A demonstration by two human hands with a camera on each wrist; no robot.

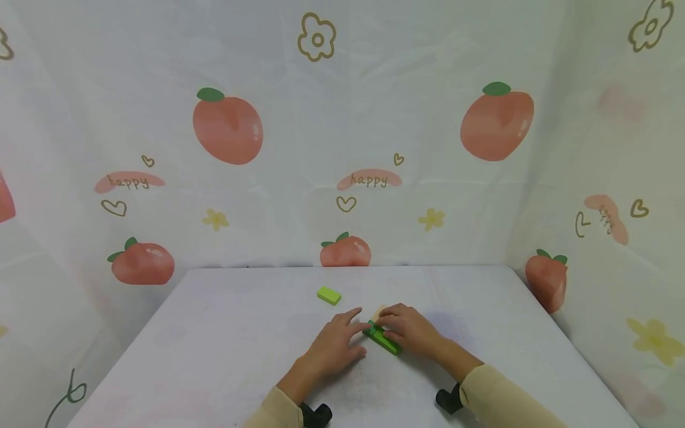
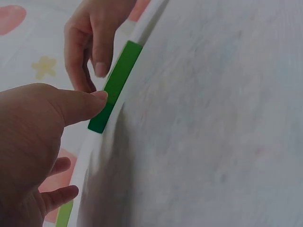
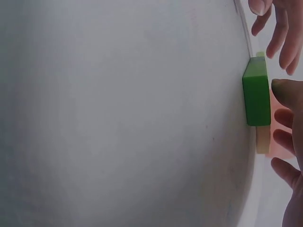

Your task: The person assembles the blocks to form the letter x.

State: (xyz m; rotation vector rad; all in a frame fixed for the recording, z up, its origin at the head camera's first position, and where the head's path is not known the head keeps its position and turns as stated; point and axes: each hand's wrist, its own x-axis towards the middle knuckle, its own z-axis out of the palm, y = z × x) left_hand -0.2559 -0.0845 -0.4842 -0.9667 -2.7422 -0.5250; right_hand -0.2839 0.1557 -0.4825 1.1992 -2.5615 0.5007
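Observation:
A dark green block (image 2: 101,116) and a brighter green block (image 1: 387,342) lie end to end on the white table. Behind them shows a beige block (image 3: 262,140), partly covered by my right hand in the head view. My left hand (image 1: 333,346) has its fingers spread, and one fingertip reaches the dark green end; in the left wrist view its thumb overlaps that block. Over the brighter green block hovers my right hand (image 1: 414,331), fingers loosely bent, its thumb beside the block. Whether the right fingertips touch anything is hard to see.
A lime-green block (image 1: 329,295) lies farther back on the white table (image 1: 214,356), left of the hands. A white curtain (image 1: 299,119) with printed fruit and flowers stands behind and along the sides. Black wrist mounts (image 1: 448,399) hang under the sleeves.

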